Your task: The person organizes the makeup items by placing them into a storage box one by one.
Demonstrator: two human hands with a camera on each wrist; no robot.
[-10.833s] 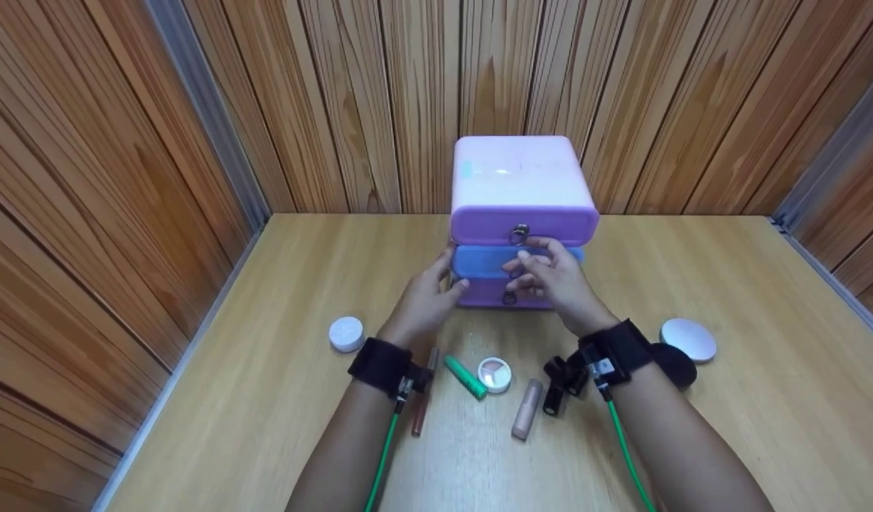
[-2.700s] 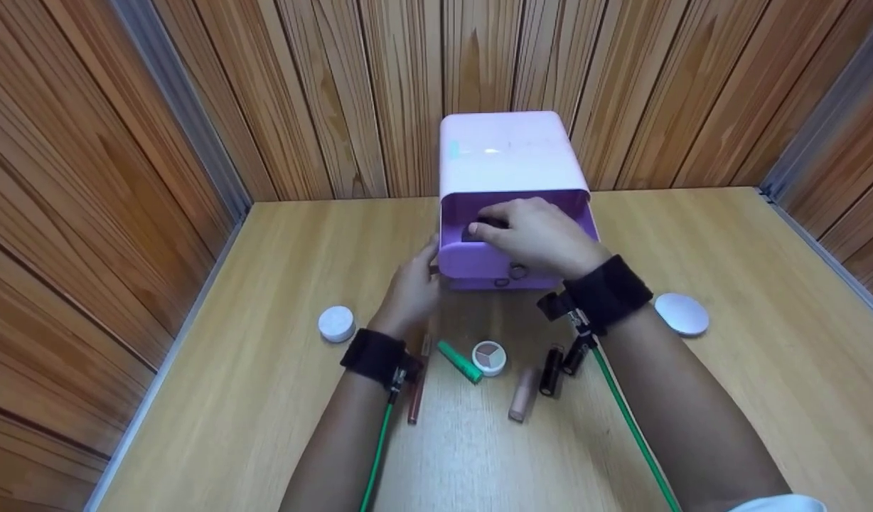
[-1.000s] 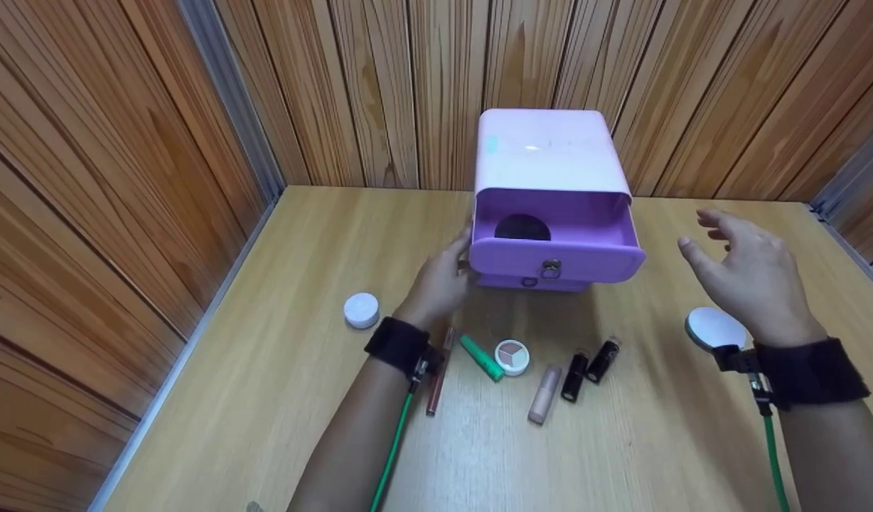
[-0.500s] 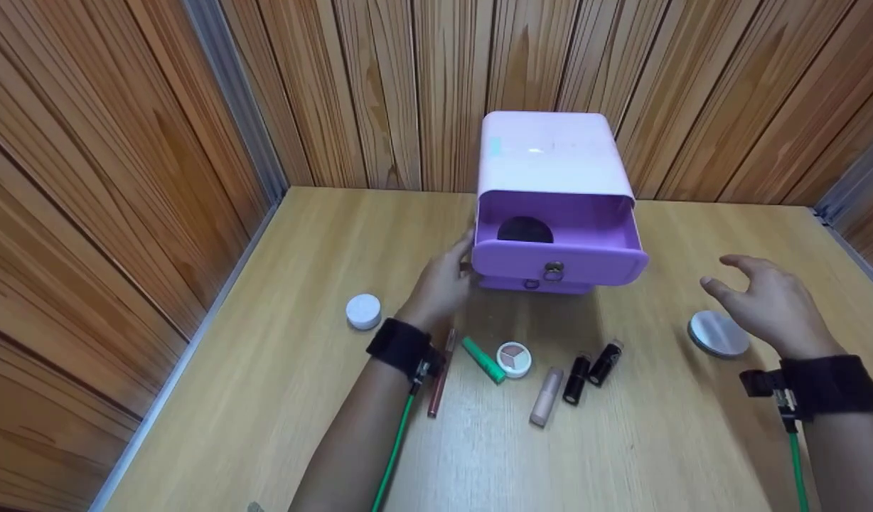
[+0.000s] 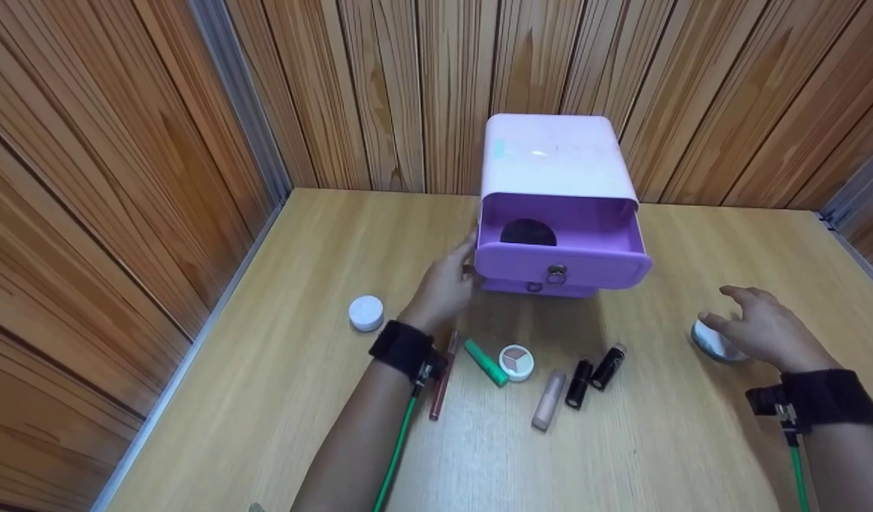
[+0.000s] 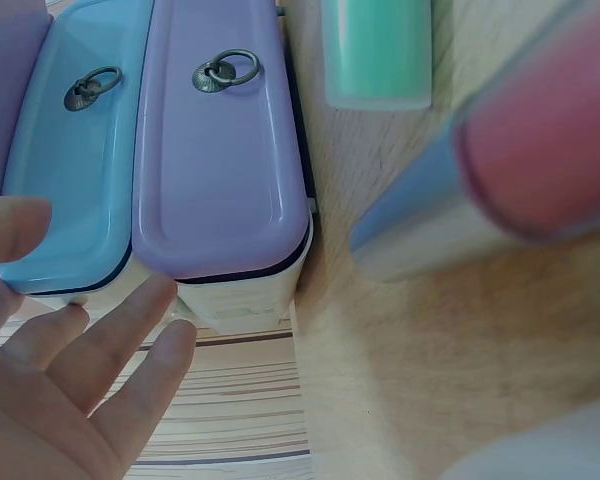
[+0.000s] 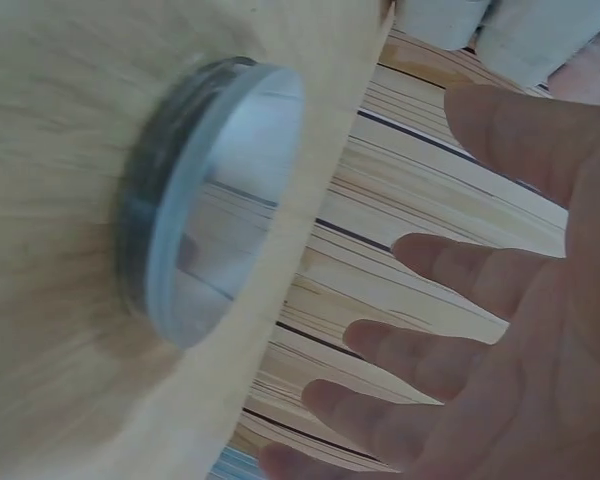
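Note:
A mini chest of drawers (image 5: 561, 160) in pink and purple stands at the back, its top drawer (image 5: 598, 267) pulled out. Inside that drawer lies a dark round item (image 5: 528, 232), partly hidden by the drawer front. My left hand (image 5: 440, 288) rests along the chest's left side; the left wrist view has its fingers extended beside the blue drawer (image 6: 75, 150) and lower purple drawer (image 6: 220, 150). At the right, my right hand (image 5: 774, 331) hovers with spread fingers over a round compact with a mirror-like top (image 5: 714, 343). Nothing is between those fingers.
Across the middle of the table lie a brown pencil-like tube (image 5: 444, 377), a green tube (image 5: 486, 363), a three-colour round palette (image 5: 516, 363), a pale pink tube (image 5: 549, 400) and two black tubes (image 5: 579, 382). A white round jar (image 5: 366, 313) sits at left.
The top drawer was pulled open and my right hand put the dark round item into it. That hand then moved right and down over the compact; my left hand stayed at the chest.

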